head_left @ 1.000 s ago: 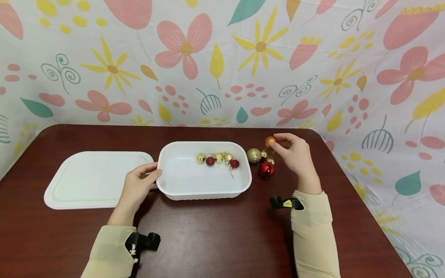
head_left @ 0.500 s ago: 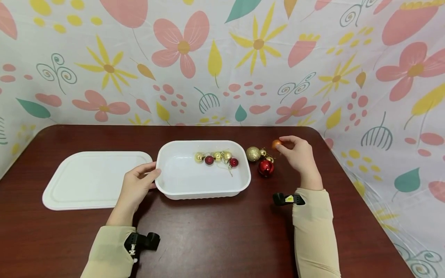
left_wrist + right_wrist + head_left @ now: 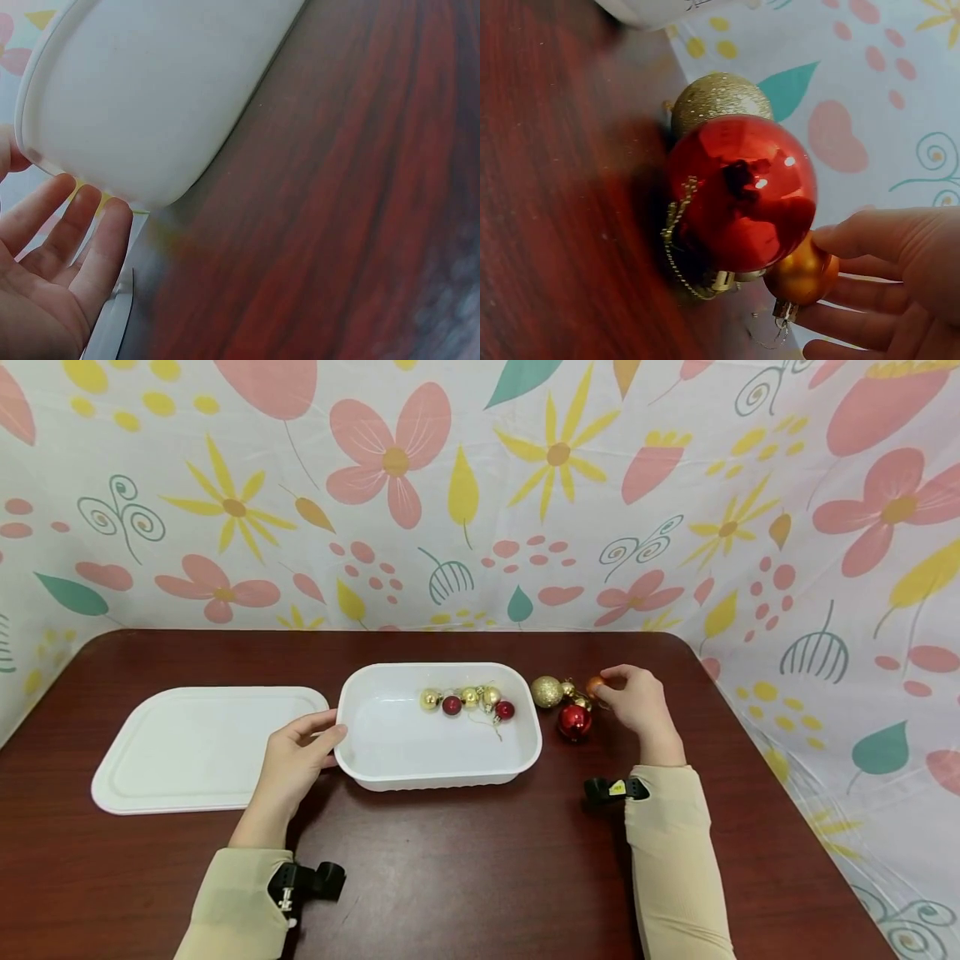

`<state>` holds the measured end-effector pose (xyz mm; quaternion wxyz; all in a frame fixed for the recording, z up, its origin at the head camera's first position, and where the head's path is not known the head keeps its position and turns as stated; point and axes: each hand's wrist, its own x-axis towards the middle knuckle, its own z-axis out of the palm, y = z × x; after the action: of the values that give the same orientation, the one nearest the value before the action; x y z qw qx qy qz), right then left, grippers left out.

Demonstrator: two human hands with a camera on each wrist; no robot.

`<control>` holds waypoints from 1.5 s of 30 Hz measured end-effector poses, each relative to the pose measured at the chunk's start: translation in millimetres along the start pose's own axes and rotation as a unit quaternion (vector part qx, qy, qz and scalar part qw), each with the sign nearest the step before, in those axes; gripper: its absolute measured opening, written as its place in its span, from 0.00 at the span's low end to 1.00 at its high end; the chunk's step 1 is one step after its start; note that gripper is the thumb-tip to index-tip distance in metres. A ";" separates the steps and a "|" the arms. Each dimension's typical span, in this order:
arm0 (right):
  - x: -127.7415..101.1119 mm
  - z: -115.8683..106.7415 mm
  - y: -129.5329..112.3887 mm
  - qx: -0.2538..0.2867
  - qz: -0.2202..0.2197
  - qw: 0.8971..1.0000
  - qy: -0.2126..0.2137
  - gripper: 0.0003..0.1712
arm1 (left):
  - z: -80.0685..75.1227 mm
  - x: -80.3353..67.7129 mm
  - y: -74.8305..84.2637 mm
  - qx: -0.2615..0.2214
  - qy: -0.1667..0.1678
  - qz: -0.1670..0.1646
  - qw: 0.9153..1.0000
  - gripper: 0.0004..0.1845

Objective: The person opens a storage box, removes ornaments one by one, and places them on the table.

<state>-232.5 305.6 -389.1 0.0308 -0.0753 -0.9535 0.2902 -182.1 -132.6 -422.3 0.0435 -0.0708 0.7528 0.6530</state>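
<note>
My left hand point(image 3: 294, 764) holds the left end of a white plastic box point(image 3: 438, 782), thumb on the rim. In the left wrist view, its fingers point(image 3: 112, 247) touch the outer wall of the box point(image 3: 150, 97). Several small gold and dark red baubles point(image 3: 452, 706) lie inside, toward the back. To the right of the box, my right hand point(image 3: 641, 706) pinches an orange bauble point(image 3: 802, 274) between thumb and fingers. Beside it on the table are a large shiny red bauble point(image 3: 742, 195), a glittery gold bauble point(image 3: 716, 101) and small gold baubles point(image 3: 581, 702).
A white lid point(image 3: 187, 752) lies flat to the left of the box, partly behind my left hand. The dark brown wooden table point(image 3: 450, 868) ends at the back against a flowered cloth point(image 3: 480, 493), which also hangs along the right side.
My right hand, still pinching the orange bauble, shifted slightly right and has since come down and nearer, beside the other baubles. The left hand and box keep their place.
</note>
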 end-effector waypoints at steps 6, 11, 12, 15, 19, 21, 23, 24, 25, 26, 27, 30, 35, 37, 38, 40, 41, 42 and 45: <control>2.3 5.0 0.8 -0.003 0.006 1.000 -0.020 0.21 | 0.1 -0.4 0.4 -0.002 -0.002 0.001 1.000 0.22; 4.0 7.0 2.7 -0.018 0.009 0.999 -0.029 0.22 | 0.1 -0.4 0.7 -0.003 -0.002 0.001 1.000 0.22; 4.3 7.3 3.3 -0.019 0.010 0.999 -0.031 0.22 | 0.0 -0.4 0.7 -0.002 -0.002 0.001 1.000 0.22; 4.2 7.4 3.5 -0.019 0.011 0.999 -0.038 0.23 | -0.3 0.0 0.4 -0.002 -0.002 0.002 1.000 0.22; 2.6 6.2 3.0 -0.018 0.009 0.999 -0.041 0.24 | 0.1 0.1 0.2 -0.004 -0.002 0.004 1.000 0.22; 1.5 5.3 2.3 -0.018 0.009 0.999 -0.041 0.25 | 0.3 0.1 0.1 -0.006 -0.001 0.006 1.000 0.22; 0.4 3.9 0.7 -0.018 0.008 0.999 -0.039 0.26 | 0.5 0.2 0.1 -0.007 0.000 0.006 1.000 0.22; -0.1 3.1 -0.5 -0.018 0.006 0.999 -0.037 0.27 | 0.6 0.2 0.0 -0.008 -0.001 0.007 1.000 0.22; -0.6 2.3 -1.8 -0.018 0.004 0.999 -0.034 0.28 | 0.5 0.3 0.0 -0.008 -0.001 0.007 1.000 0.22; -0.9 1.5 -3.3 -0.018 0.001 0.999 -0.031 0.29 | 0.4 0.3 0.0 -0.008 -0.001 0.007 1.000 0.22; -1.3 0.7 -5.0 -0.017 -0.003 1.000 -0.027 0.29 | 0.4 0.3 -0.1 -0.008 -0.001 0.006 1.000 0.22; -2.0 -1.1 -10.0 -0.013 -0.015 1.000 -0.010 0.29 | -0.1 0.2 -0.1 -0.005 -0.001 0.006 1.000 0.22; -4.0 -2.9 -19.4 -0.005 -0.034 0.999 0.010 0.29 | -0.2 0.2 -0.2 -0.005 0.001 0.007 1.000 0.22; -5.2 -4.0 -24.1 0.000 -0.042 0.999 0.014 0.29 | -0.2 0.4 -0.4 -0.005 0.001 0.008 1.000 0.22; -6.1 -4.6 -26.4 0.003 -0.046 0.999 0.015 0.29 | -0.4 0.4 -0.4 -0.004 0.001 0.009 1.000 0.22; -7.5 -5.7 -31.4 0.007 -0.052 0.999 0.015 0.28 | -0.6 0.5 -0.6 -0.001 0.001 0.010 1.000 0.22; -8.6 -6.0 -34.3 0.009 -0.055 0.998 0.015 0.28 | -0.7 0.6 -0.7 0.000 0.001 0.011 1.000 0.22; -9.4 -6.0 -36.8 0.010 -0.059 0.998 0.015 0.28 | -0.6 0.6 -0.8 0.000 0.001 0.010 1.000 0.22; -12.2 -4.5 -45.0 0.013 -0.074 0.997 0.012 0.27 | -0.3 0.7 -0.9 -0.001 0.001 0.010 1.000 0.22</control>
<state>-225.6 269.2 -360.4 0.0646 -0.0073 -0.9522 0.2984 -182.6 -133.0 -423.3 0.0358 -0.0640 0.7530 0.6539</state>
